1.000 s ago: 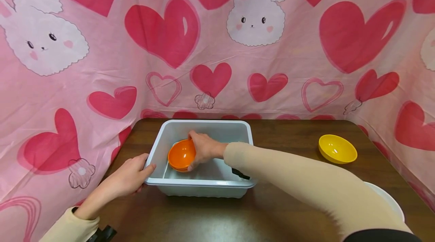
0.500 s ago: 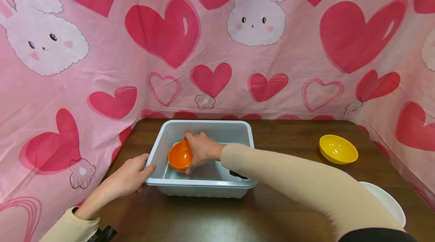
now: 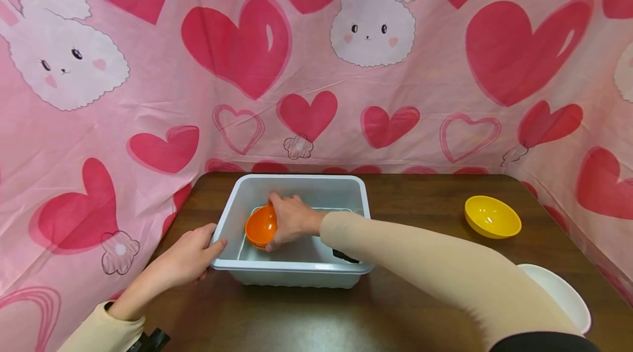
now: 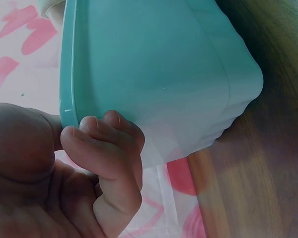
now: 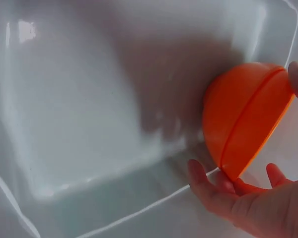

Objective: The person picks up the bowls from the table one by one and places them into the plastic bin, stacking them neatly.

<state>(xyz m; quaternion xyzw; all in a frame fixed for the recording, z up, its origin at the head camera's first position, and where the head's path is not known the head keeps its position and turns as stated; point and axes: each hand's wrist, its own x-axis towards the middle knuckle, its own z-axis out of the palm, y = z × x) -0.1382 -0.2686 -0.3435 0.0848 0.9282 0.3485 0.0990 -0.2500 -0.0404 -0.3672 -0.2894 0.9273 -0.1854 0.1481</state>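
Observation:
A pale grey plastic basin [image 3: 296,267] stands on the table. My left hand [image 3: 190,253] grips its left rim; in the left wrist view the curled fingers [image 4: 102,148] press under the basin's lip. Inside, toward the left wall, sit what look like two nested orange bowls [image 3: 259,227], their rims showing one above the other. My right hand [image 3: 293,221] reaches into the basin and holds them at the right side, thumb and fingers spread across the rim. From the right wrist view, the orange bowls [image 5: 238,114] are tilted, with fingertips at both ends of the rim.
On the right of the brown table [image 3: 410,198] stands a yellow bowl [image 3: 492,217]. A white plate or shallow dish [image 3: 564,294] lies nearer, partly hidden by the right sleeve. A pink curtain [image 3: 306,77] with hearts and rabbits surrounds the table's back and sides.
My right hand has shifted slightly left over the orange bowls, covering more of their right side. My left hand stays on the basin rim, and the basin has not moved.

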